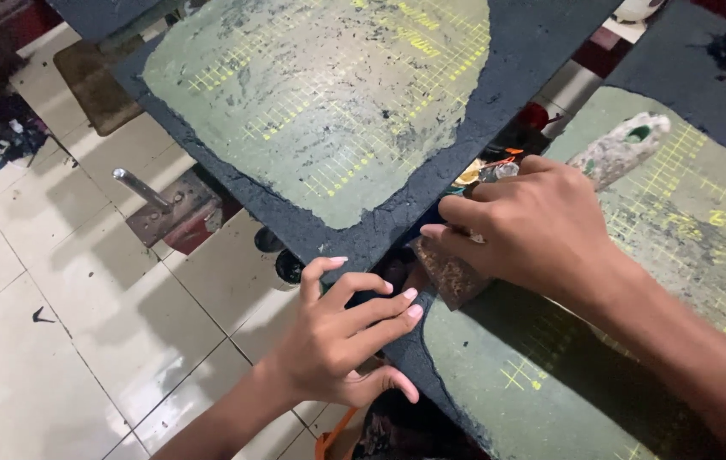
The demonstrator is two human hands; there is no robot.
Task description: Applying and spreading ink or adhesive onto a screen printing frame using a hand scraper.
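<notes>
Both hands meet at the gap between two dark, rough-edged boards: the left hand (346, 328), fingers curled, pinches the near board's edge (397, 341). Right hand (533, 221) clamps a crusted brown scraper (452, 273), its flat blade angled toward the left hand, paint-caked handle (622, 149) pointing up-right.

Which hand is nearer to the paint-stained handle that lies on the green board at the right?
The right hand. It lies just left of the handle, nearly touching it. The left hand is lower, at the board's edge, clearly farther.
</notes>
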